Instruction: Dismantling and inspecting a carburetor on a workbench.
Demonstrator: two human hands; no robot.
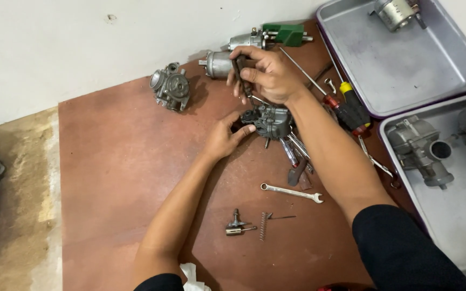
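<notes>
A dark grey carburetor body (269,120) sits near the middle of the reddish-brown board (114,161). My left hand (223,136) rests against its left side, thumb and fingers touching it. Above it, my right hand (265,73) is closed around the dark handle of a screwdriver (242,73), whose shaft points down toward the carburetor. A second, lighter carburetor (171,86) lies at the board's upper left, apart from both hands.
Two grey metal trays hold engine parts: one at the upper right (405,70), one at the right (459,215). Screwdrivers (346,105), a wrench (291,192), a spring (264,225), a small valve piece (236,226) and two cylindrical motors (244,40) lie on the board.
</notes>
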